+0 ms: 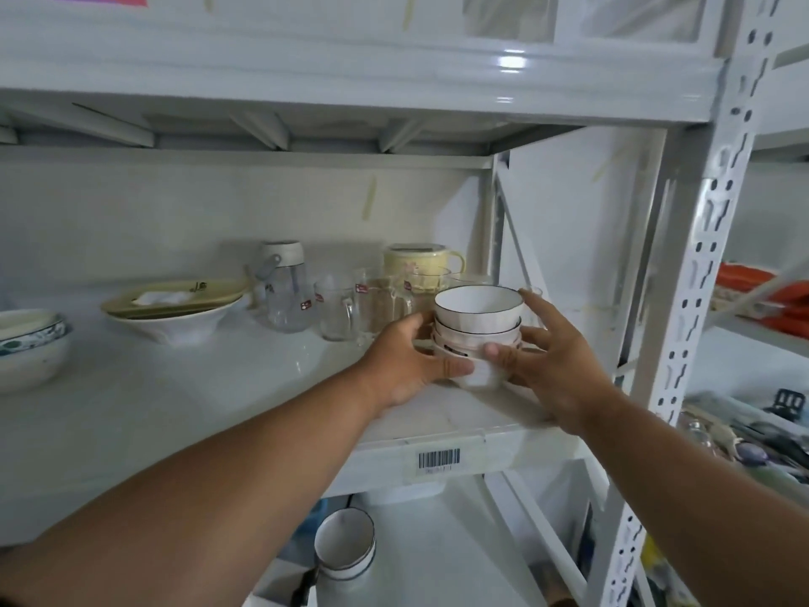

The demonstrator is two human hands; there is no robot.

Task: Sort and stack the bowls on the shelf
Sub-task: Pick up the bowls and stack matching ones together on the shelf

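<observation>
— Head view: what do both hands do?
— The left hand point(409, 359) and the right hand point(552, 365) hold a stack of bowls point(478, 332) between them. The left fingers curl round the left side of the stack, the thumb lies across the lowest bowl. The right thumb presses the front of that bowl, and the right fingers reach round the far side.
— Where is the stack?
— On the shelf point(197, 414), near its right front corner, close to the post point(705, 265). If the lowest bowl touches the shelf or hangs just above it, I cannot tell.
— What stands behind?
— Glass mugs point(335, 311) just behind the left hand, a clear bottle point(284, 291) and a yellow lidded cup point(418, 265) further back. To the left are a wide white bowl point(175, 319) with flat dishes in it, and a patterned bowl point(30, 348) at the edge.
— And below?
— More white bowls point(346, 543), stacked, on the lower shelf. A barcode label point(439, 458) is on the shelf's front edge.
</observation>
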